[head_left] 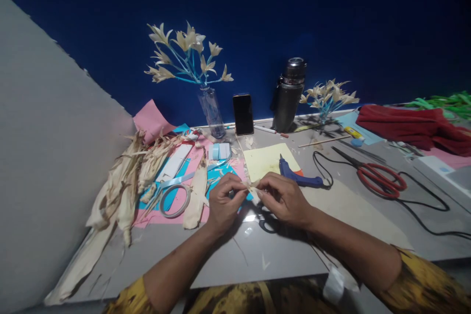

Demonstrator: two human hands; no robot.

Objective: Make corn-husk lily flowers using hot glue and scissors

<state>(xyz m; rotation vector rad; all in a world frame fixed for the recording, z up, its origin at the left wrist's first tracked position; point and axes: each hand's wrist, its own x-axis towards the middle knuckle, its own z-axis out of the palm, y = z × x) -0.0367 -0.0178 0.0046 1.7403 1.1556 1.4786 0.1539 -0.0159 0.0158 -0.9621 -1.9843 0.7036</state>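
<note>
Above the near middle of the table, my left hand (pixel 225 203) and my right hand (pixel 285 198) meet with fingertips pinched. Between them is a small pale piece of corn husk (pixel 253 191), mostly covered by the fingers. A dark loop-shaped handle (pixel 268 226), perhaps of scissors, lies partly hidden below my right hand. Just beyond that hand, a blue glue gun (pixel 299 176) rests by a yellow paper sheet (pixel 263 157). Left of my left hand are a strip of dried husk (pixel 196 196) and a grey tape roll (pixel 164 201).
Dried corn husks (pixel 127 201) are heaped at the left wall. Husk flowers stand in a clear bottle (pixel 212 113), near a phone (pixel 243 114) and a dark flask (pixel 289 95). Red-handled scissors (pixel 380 180), the glue gun's cord (pixel 423 223) and red cloth (pixel 415 126) lie right.
</note>
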